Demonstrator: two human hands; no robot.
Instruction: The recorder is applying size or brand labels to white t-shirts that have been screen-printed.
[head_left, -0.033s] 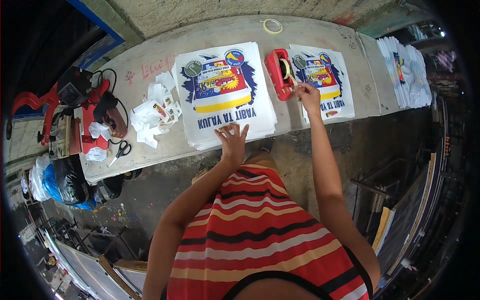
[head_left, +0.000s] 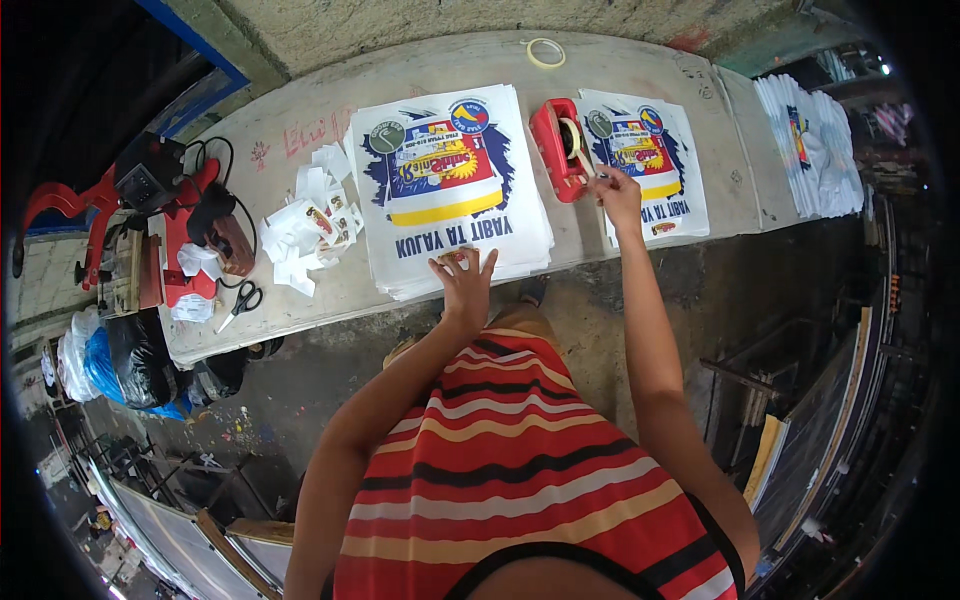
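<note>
My left hand (head_left: 465,290) rests with fingers spread on the near edge of a thick stack of white printed sheets (head_left: 450,215). A small printed label (head_left: 462,255) shows by its fingertips. To the right, my right hand (head_left: 619,198) is pinched at the near end of a red tape dispenser (head_left: 548,145), which holds a roll of tape (head_left: 570,138). A strip of tape runs from the roll toward those fingers; its very end is hidden. Just beyond that hand lies a second pile of printed sheets (head_left: 675,190), partly covered by the hand.
Loose white label slips (head_left: 290,240) lie left of the stack, with scissors (head_left: 241,303) near the table's front edge. A red and black machine (head_left: 180,200) occupies the left end. A tape roll (head_left: 545,53) is at the back; folded white pieces (head_left: 825,150) sit far right.
</note>
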